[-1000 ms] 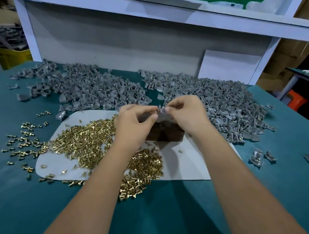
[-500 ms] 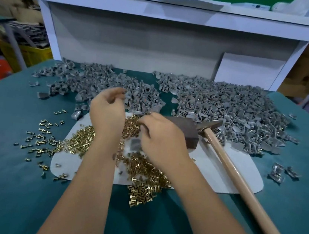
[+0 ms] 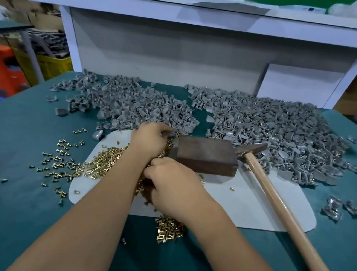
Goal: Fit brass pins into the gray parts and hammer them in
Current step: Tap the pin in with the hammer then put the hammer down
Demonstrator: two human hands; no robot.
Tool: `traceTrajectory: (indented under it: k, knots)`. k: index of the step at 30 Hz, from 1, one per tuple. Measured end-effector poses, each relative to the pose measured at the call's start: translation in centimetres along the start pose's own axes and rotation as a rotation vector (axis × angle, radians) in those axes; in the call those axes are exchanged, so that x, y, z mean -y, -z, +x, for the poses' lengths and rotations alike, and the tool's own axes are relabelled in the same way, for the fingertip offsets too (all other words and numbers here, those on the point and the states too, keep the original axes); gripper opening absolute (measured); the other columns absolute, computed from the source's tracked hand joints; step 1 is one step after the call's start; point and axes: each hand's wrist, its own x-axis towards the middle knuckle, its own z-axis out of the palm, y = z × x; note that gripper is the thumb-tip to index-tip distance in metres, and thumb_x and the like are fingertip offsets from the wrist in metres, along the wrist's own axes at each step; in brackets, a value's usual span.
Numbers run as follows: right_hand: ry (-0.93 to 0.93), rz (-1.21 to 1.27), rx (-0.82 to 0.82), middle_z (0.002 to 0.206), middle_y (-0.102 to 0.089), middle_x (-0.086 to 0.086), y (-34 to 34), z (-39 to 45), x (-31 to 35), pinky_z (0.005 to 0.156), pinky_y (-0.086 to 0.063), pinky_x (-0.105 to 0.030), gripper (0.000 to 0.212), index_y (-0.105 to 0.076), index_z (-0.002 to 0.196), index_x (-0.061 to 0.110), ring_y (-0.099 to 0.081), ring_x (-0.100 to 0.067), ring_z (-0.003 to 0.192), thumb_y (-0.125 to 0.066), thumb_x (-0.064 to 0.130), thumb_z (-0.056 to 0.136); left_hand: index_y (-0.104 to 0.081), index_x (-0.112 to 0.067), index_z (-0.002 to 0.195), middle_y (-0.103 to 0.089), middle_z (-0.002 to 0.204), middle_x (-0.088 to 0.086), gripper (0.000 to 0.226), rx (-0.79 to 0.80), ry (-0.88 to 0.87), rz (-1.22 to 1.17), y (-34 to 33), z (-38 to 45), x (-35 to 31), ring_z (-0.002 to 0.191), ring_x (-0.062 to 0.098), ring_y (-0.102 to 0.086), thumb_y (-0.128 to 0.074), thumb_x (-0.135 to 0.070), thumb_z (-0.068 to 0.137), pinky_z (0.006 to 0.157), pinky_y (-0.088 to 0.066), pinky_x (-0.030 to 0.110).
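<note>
Both hands are dropping lower than half a second ago: your right hand point(image 3: 173, 186) is now digging into the heap of small brass pins point(image 3: 106, 162) on the pale oval mat point(image 3: 254, 203), and your left hand point(image 3: 150, 141) is sliding toward the dark brown rectangular block point(image 3: 206, 156).

Pins are lying mostly on the mat's left half, spilling onto the teal table cover point(image 3: 10, 182) to the left and near edge; they are pointing every way, no common axis.

Right fingers are curling down into the heap, probably pinching a pin, but you are hiding the tips, so I cannot tell what they are holding. Left fingers are bunching together at the block's left end; whether a gray part sits in them I cannot tell.

Block is sitting mid-mat, likely as the anvil, close to both hands.

Wooden-handled hammer point(image 3: 286, 216) is lying untouched, head resting against the block's right end, long axis running from there toward your right side, handle nearest you for a quick grab.

Gray plastic parts point(image 3: 264, 128) are piling in two heaps behind the mat, within reach.
</note>
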Motion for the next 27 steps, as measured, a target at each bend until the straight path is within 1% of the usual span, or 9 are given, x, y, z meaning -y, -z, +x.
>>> traceTrajectory:
  k: [5, 8, 11, 16, 18, 21, 23, 25, 27]
  knots:
    - [-0.038, 0.126, 0.032, 0.096, -0.057, -0.005, 0.4, 0.1, -0.5, 0.077, -0.049, -0.039, 0.018, -0.066, 0.093, 0.012, -0.052, -0.027, 0.099, -0.053, 0.005, 0.082, -0.076, -0.023, 0.104, -0.073, 0.111, 0.0, 0.025, -0.138, -0.001, -0.012, 0.3, -0.2, -0.3, 0.11, 0.027, -0.061, -0.059, -0.014, 0.09, 0.087, -0.052, 0.037]
    - [-0.079, 0.2, 0.04, 0.101, -0.059, -0.004, 0.5, 0.2, -0.8, 0.08, -0.049, -0.038, 0.024, -0.067, 0.094, 0.015, -0.053, -0.025, 0.099, -0.051, 0.002, 0.081, -0.073, -0.018, 0.112, -0.073, 0.108, 0.002, 0.027, -0.198, 0.021, -0.112, 0.8, -0.5, -0.5, 0.099, 0.025, -0.063, -0.056, -0.013, 0.092, 0.078, -0.049, 0.032]
    - [-0.11, 0.213, 0.043, 0.101, -0.059, -0.002, 0.6, 0.3, -1.2, 0.078, -0.05, -0.038, 0.019, -0.066, 0.091, 0.018, -0.055, -0.023, 0.095, -0.054, 0.006, 0.082, -0.067, -0.015, 0.121, -0.069, 0.097, 0.001, 0.029, -0.217, 0.067, -0.322, 1.7, -0.7, -1.1, 0.077, 0.016, -0.058, -0.056, -0.014, 0.094, 0.064, -0.041, 0.025]
    - [-0.125, 0.246, -0.062, 0.09, -0.062, 0.001, 0.4, 0.0, -1.7, 0.074, -0.051, -0.036, 0.009, -0.066, 0.081, 0.019, -0.057, -0.02, 0.086, -0.062, 0.013, 0.077, -0.067, -0.016, 0.122, -0.067, 0.108, -0.002, 0.027, -0.27, 0.112, -0.613, 2.5, -2.3, -2.5, 0.1, 0.011, -0.061, -0.059, -0.016, 0.096, 0.088, -0.047, 0.024]
    - [-0.141, 0.29, -0.12, 0.082, -0.062, 0.004, 0.9, 0.0, -2.2, 0.071, -0.051, -0.033, 0.009, -0.065, 0.074, 0.02, -0.058, -0.016, 0.079, -0.063, 0.012, 0.073, -0.067, -0.016, 0.119, -0.069, 0.109, -0.002, 0.025, -0.262, 0.134, -0.733, 2.3, -3.1, -3.4, 0.101, 0.01, -0.063, -0.062, -0.014, 0.095, 0.092, -0.049, 0.023]
    - [-0.219, 0.41, -0.235, 0.07, -0.06, 0.011, 2.0, -0.4, -3.7, 0.063, -0.048, -0.022, 0.012, -0.066, 0.069, 0.019, -0.055, -0.003, 0.065, -0.065, 0.007, 0.07, -0.068, -0.02, 0.105, -0.072, 0.103, -0.003, 0.019, -0.181, 0.179, -0.978, 1.4, -4.2, -5.0, 0.098, 0.01, -0.068, -0.065, -0.007, 0.092, 0.091, -0.054, 0.025]
    - [-0.285, 0.513, -0.319, 0.066, -0.06, 0.012, 2.6, -0.8, -4.8, 0.058, -0.044, -0.013, 0.015, -0.067, 0.069, 0.018, -0.053, 0.0, 0.059, -0.064, 0.003, 0.071, -0.069, -0.021, 0.1, -0.075, 0.099, -0.002, 0.021, -0.111, 0.182, -1.101, 0.8, -4.7, -5.8, 0.095, 0.013, -0.071, -0.065, -0.003, 0.091, 0.084, -0.058, 0.026]
    - [-0.335, 0.573, -0.401, 0.062, -0.06, 0.012, 3.1, -1.3, -5.8, 0.057, -0.041, -0.012, 0.015, -0.068, 0.068, 0.016, -0.051, 0.001, 0.056, -0.065, 0.002, 0.071, -0.071, -0.024, 0.099, -0.076, 0.097, -0.003, 0.022, -0.059, 0.144, -1.069, 0.2, -5.0, -6.0, 0.095, 0.013, -0.072, -0.065, -0.003, 0.09, 0.078, -0.059, 0.023]
    - [-0.39, 0.608, -0.458, 0.062, -0.062, 0.01, 3.5, -1.6, -6.9, 0.057, -0.043, -0.013, 0.013, -0.069, 0.069, 0.015, -0.051, 0.001, 0.056, -0.066, 0.002, 0.071, -0.071, -0.027, 0.097, -0.075, 0.099, -0.005, 0.023, -0.028, 0.089, -0.947, -0.3, -5.1, -5.7, 0.098, 0.011, -0.07, -0.066, -0.006, 0.09, 0.085, -0.058, 0.028]
